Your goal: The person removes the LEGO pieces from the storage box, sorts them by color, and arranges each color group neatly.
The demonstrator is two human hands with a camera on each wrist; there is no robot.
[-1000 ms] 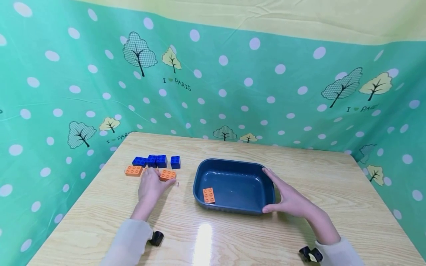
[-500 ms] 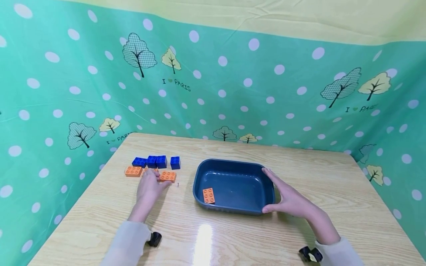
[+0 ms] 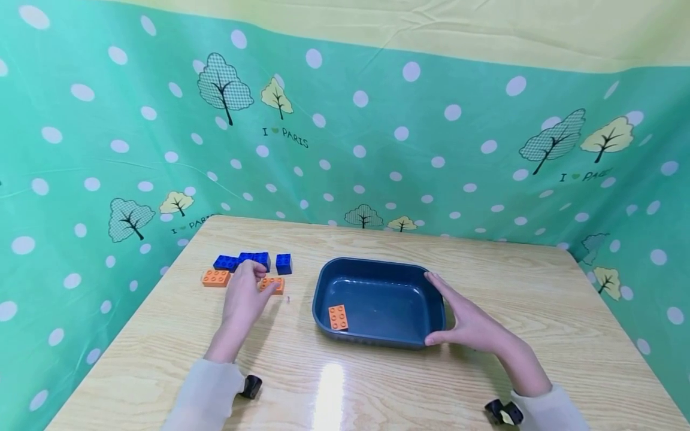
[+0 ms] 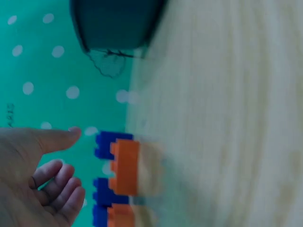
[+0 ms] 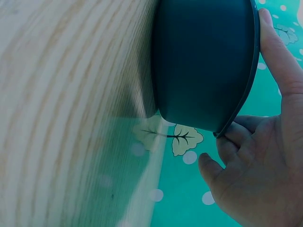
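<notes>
My left hand [image 3: 244, 299] hovers over the row of orange toy bricks at the left of the table. Its thumb is extended and its fingers bend loosely, with nothing between them in the left wrist view. Just right of it lies an orange brick [image 3: 274, 285], and to its left another orange brick [image 3: 216, 278]; the hand covers the spot between. My right hand [image 3: 474, 323] grips the right end of a dark blue plastic bin [image 3: 377, 342], thumb on the near side and fingers on the far side. Inside the bin, near its left end, sits one orange brick [image 3: 338, 317].
Behind the orange row stand several blue bricks, among them a separate blue brick [image 3: 284, 264] on the right. A tiny object [image 3: 288, 299] lies between the bricks and the bin. A green dotted curtain [image 3: 350, 149] hangs around the wooden table [image 3: 485, 377].
My left hand has risen from the orange bricks and spread its thumb away from its fingers. The right hand and the bin have stayed in place.
</notes>
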